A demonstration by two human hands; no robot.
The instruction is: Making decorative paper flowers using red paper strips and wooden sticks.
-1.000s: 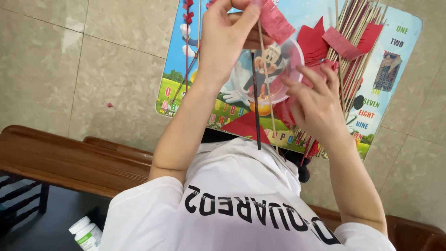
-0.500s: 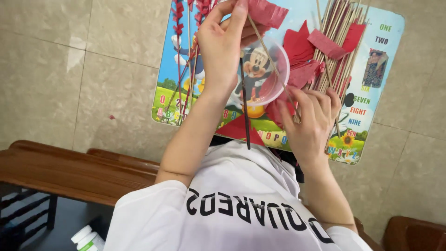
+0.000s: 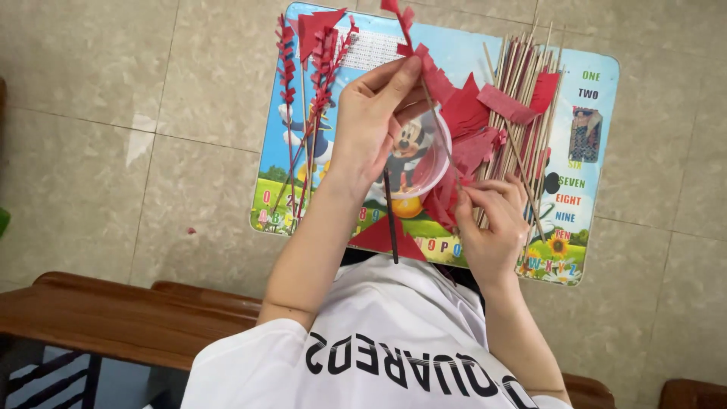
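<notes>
- While the left hand point(image 3: 371, 121) sits at upper centre of the frame, its thumb and forefinger are pinched shut on a thin wooden stick point(image 3: 438, 125) wrapped with red paper strips point(image 3: 405, 30).
- Lower and to the right, the right hand point(image 3: 492, 227) has its fingers closed around the bottom end of that same stick, next to a red paper piece point(image 3: 447, 201).
- Between the two hands the stick runs on a slant, its long axis going from the lower right up toward the upper left, with the paper-wrapped tip pointing at the top edge of the frame.
- Under the hands lies a colourful cartoon mat point(image 3: 591, 220) on the tiled floor point(image 3: 113, 113).
- On the mat's left part lie finished red-fringed sticks point(image 3: 288, 76), pointing up the frame.
- On its right part lies a bundle of bare sticks point(image 3: 522, 68), also lengthwise up the frame, with red paper scraps point(image 3: 503, 102) over it.
- Below the left hand a dark thin rod point(image 3: 390, 220) stands nearly upright in the picture, beside a clear plastic cup point(image 3: 432, 174).
- At lower left runs a brown wooden bench point(image 3: 113, 318).
</notes>
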